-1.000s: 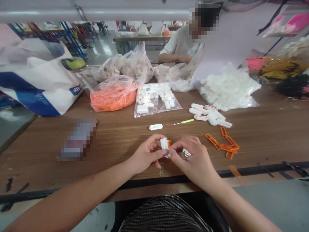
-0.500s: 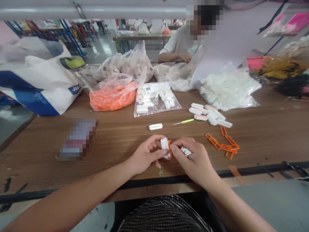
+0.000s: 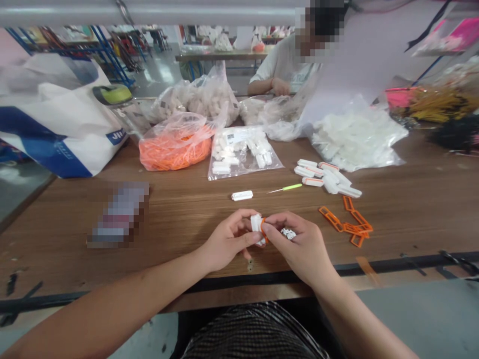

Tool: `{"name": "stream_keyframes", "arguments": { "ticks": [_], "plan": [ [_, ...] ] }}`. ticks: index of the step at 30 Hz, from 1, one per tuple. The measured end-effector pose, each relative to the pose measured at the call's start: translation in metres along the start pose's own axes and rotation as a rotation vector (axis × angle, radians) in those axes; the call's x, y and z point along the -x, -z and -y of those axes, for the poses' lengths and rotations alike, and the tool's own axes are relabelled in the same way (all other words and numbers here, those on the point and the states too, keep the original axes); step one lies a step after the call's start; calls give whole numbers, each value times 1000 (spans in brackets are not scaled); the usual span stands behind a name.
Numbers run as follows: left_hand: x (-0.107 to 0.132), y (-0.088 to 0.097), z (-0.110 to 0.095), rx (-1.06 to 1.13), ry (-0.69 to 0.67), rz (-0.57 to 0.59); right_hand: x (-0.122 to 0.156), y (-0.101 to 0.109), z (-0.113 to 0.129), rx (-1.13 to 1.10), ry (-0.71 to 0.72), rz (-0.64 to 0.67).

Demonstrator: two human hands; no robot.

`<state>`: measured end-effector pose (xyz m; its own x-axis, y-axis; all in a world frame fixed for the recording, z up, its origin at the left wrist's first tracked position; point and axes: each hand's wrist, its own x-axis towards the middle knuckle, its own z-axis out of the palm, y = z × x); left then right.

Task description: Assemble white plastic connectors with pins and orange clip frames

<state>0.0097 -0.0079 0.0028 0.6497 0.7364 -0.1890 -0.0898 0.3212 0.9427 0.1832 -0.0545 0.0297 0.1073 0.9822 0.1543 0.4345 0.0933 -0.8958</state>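
Note:
My left hand [image 3: 228, 240] holds a small white plastic block [image 3: 256, 223] upright between thumb and fingers. An orange plastic strip [image 3: 264, 232] curves around the block's right side, pinched by the fingertips of my right hand [image 3: 301, 245]. A cluster of small white parts [image 3: 288, 233] sits just beyond my right fingers; I cannot tell if it rests on the table or in that hand. A white plastic piece [image 3: 242, 195] and a green-handled pick [image 3: 288, 187] lie on the wooden table [image 3: 179, 209] beyond my hands.
Several white pieces with orange edges [image 3: 325, 178] and orange link-shaped frames [image 3: 350, 222] lie to the right. Plastic bags of orange [image 3: 174, 149] and white parts [image 3: 355, 139] line the far side. A blurred packet [image 3: 119, 214] lies left, and a co-worker [image 3: 284, 70] sits opposite.
The orange strip now bends more closely around the white block, and my right fingers have shifted on it. The camera view has moved slightly.

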Motion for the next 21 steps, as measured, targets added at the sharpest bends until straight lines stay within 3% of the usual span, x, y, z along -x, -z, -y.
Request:
{"name": "stream_keyframes", "arguments": {
  "ticks": [5, 21],
  "plan": [
    [0, -1, 0, -15, -2, -2, 1, -3, 1, -82, -28, -32],
    [1, -3, 1, -35, -2, -15, 6, -11, 2, -19, 32, -133]
  ]
}}
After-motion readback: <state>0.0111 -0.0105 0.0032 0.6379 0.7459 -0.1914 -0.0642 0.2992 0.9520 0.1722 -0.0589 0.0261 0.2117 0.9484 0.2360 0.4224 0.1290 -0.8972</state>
